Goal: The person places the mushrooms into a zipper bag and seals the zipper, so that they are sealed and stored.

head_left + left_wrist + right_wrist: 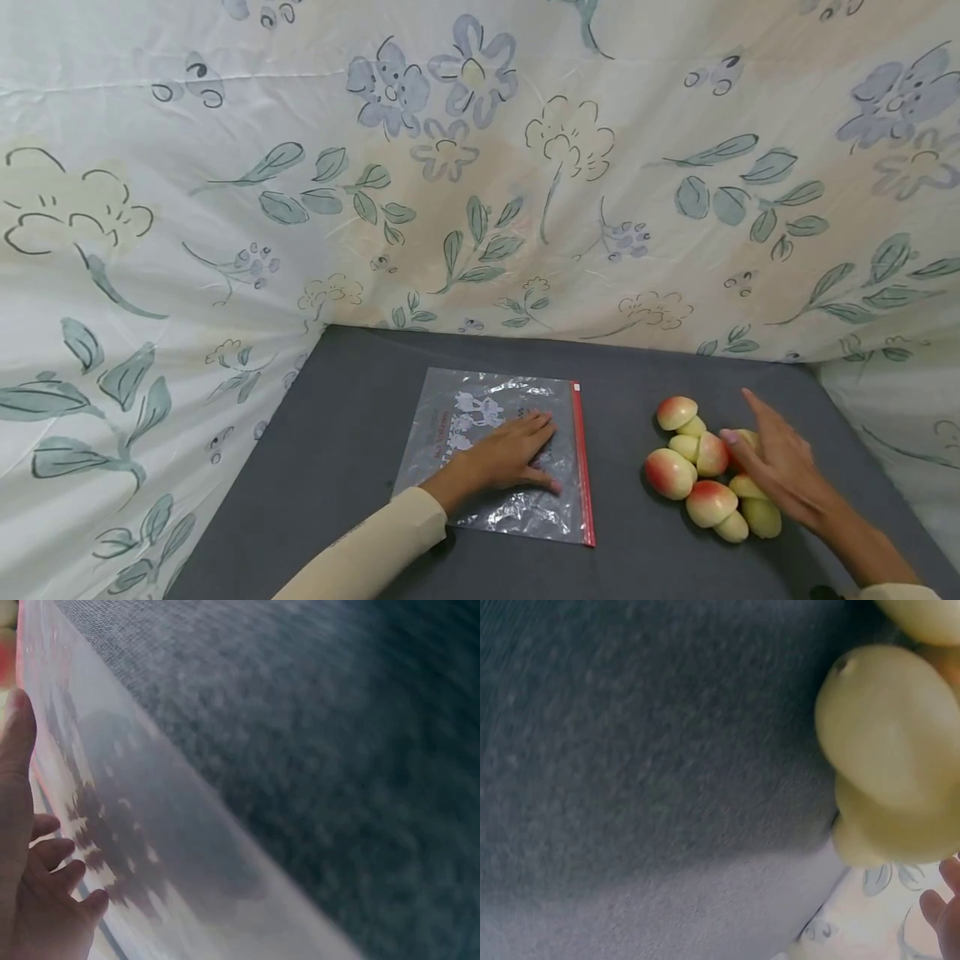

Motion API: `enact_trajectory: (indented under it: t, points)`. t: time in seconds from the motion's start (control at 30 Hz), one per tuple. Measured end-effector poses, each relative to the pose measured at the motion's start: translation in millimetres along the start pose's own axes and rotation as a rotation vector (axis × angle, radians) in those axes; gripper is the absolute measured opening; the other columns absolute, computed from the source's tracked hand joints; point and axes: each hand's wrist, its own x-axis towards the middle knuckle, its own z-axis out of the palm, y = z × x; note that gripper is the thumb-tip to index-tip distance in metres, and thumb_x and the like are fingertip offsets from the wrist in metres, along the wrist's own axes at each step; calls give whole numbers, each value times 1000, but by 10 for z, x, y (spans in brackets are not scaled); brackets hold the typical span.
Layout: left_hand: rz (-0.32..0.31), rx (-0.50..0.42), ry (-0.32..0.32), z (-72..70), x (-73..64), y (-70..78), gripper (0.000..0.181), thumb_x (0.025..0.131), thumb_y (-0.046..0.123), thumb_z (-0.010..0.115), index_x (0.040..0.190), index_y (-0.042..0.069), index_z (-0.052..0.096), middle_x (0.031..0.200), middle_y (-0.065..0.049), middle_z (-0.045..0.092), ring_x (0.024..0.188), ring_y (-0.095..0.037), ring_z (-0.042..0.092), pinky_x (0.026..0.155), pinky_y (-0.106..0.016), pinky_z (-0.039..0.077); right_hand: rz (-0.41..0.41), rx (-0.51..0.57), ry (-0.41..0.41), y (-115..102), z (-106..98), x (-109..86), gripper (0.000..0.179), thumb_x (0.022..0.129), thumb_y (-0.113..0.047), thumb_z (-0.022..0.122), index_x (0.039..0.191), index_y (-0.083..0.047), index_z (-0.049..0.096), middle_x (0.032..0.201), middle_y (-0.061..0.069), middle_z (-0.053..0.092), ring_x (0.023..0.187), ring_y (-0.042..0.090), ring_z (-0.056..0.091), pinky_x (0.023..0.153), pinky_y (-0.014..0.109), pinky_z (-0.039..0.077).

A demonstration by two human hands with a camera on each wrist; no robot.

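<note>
A flat, clear plastic zip bag (540, 518) with white and red print and a red slider edge lies on the dark grey tabletop. My left hand (504, 454) rests on it, palm down with fingers spread. In the left wrist view the bag's sheet (142, 832) runs beside the thumb and fingers. To the right sits a cluster of several red-and-yellow, mushroom-shaped imitation fruits (670, 473). Over the cluster's right side is my right hand (787, 471), fingers extended, hiding some pieces. Close up, one fruit (889, 724) is smooth and yellow-green; whether the hand touches it I cannot tell.
The dark grey tabletop (337, 467) extends on both sides of the bag. Behind it and at both sides hangs a white cloth (480, 208) with printed flowers and leaves. Between the bag and the fruits lies a strip of tabletop.
</note>
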Motion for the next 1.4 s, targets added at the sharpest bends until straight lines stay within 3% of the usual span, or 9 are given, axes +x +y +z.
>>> enact_trajectory:
  t: [0.5, 0.57, 0.67, 0.73, 0.87, 1.07, 1.2, 1.27, 1.4]
  points:
    - [-21, 35, 47, -15, 49, 49, 88, 93, 62, 71, 160, 10, 47, 168, -10, 41, 157, -29, 36, 126, -51, 35, -51, 81, -34, -340, 61, 40, 83, 109, -31, 55, 172, -13, 4, 167, 41, 19, 144, 71, 21, 103, 91, 11]
    - [-30, 26, 47, -11, 60, 49, 88, 92, 62, 72, 160, 11, 48, 168, -9, 41, 157, -29, 36, 126, -51, 35, -54, 71, -35, -381, 83, 42, 84, 109, -32, 57, 172, -13, 5, 150, 40, 44, 134, 63, 41, 101, 88, 19]
    - [-40, 15, 44, -7, 74, 54, 89, 91, 63, 72, 160, 12, 48, 168, -8, 41, 158, -28, 36, 127, -50, 34, -51, 74, -44, -451, 94, 44, 86, 108, -33, 59, 172, -14, 5, 149, 39, 45, 134, 62, 42, 101, 87, 21]
    - [-45, 13, 41, -4, 83, 57, 89, 91, 63, 72, 160, 13, 48, 169, -7, 41, 158, -27, 35, 127, -49, 33, -51, 90, -51, -493, 102, 45, 86, 108, -33, 59, 172, -14, 5, 152, 38, 43, 137, 61, 40, 104, 87, 19]
    - [-56, 5, 39, 4, 89, 60, 88, 90, 63, 73, 160, 13, 49, 169, -7, 40, 158, -27, 35, 127, -49, 33, -47, 151, -76, -580, 119, 35, 85, 108, -32, 58, 172, -18, 4, 173, 31, 14, 153, 64, 14, 109, 89, 10]
    - [-79, -13, 34, -6, 82, 62, 85, 89, 61, 75, 157, 15, 53, 168, -5, 42, 157, -27, 36, 127, -48, 34, -76, 225, -58, -736, 184, -11, 85, 107, -25, 63, 172, -31, 7, 176, 18, 14, 160, 45, 13, 119, 79, 15]
    - [-79, -8, 33, -20, 87, 63, 84, 89, 61, 75, 156, 16, 55, 167, -3, 44, 157, -26, 37, 126, -46, 35, -118, 217, -22, -838, 251, -47, 85, 105, -22, 66, 171, -35, 12, 176, 12, 21, 161, 12, 14, 130, 39, 14]
    - [-77, -9, 32, -25, 90, 65, 83, 89, 60, 75, 156, 16, 55, 167, -3, 45, 157, -25, 38, 126, -45, 35, -135, 222, -13, -882, 286, -53, 86, 104, -21, 67, 170, -36, 14, 175, 11, 23, 158, 1, 13, 129, 32, 12]
    - [-64, -18, 40, -26, 98, 71, 81, 89, 59, 75, 155, 15, 56, 165, -5, 46, 156, -26, 39, 126, -45, 36, -150, 265, -11, -971, 334, -43, 86, 103, -19, 69, 170, -37, 18, 174, 12, 25, 157, -1, 13, 127, 61, 14]
